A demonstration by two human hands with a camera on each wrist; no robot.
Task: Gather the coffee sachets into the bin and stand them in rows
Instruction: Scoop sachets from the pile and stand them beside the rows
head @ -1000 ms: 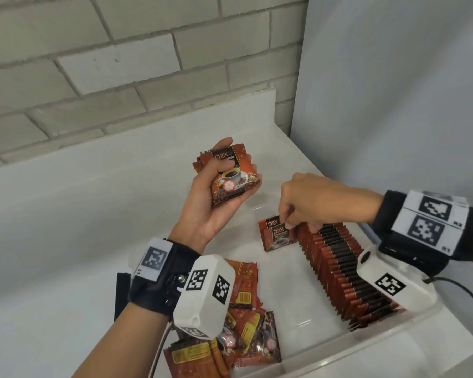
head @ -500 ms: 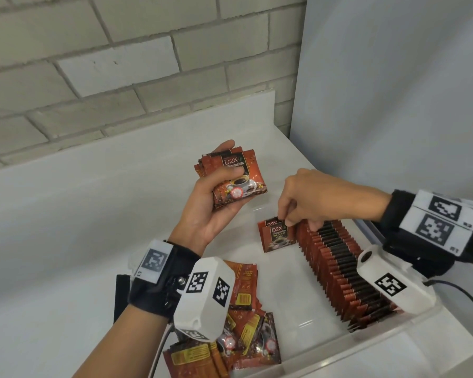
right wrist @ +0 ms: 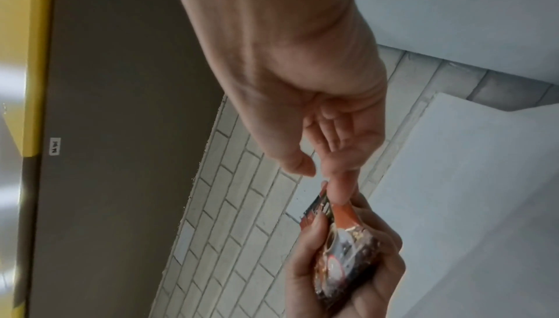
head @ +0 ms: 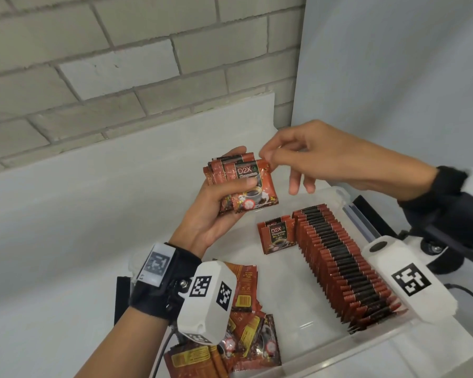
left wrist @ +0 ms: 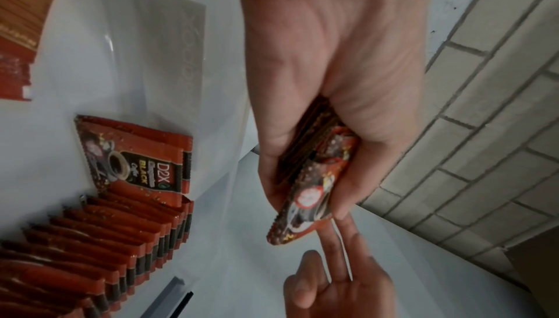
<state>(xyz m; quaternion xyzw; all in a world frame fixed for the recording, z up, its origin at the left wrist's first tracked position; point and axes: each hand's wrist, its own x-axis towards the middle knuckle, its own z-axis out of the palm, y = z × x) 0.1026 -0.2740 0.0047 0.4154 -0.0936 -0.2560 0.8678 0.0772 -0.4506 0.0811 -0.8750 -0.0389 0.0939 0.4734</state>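
Head view: a fanned stack of D2X coffee sachets (head: 239, 186) is held curled in the left hand (head: 216, 214) above the clear bin (head: 325, 358), and the front sachet's top corner is pinched by the right hand (head: 298, 156), other fingers hanging loose. With a pinch that small, the sachet could probably be dropped, or neighbours dragged out onto the standing row (head: 342, 266). Loose sachets (head: 246, 339) are partly hidden by the wrist camera, so no count can be made.
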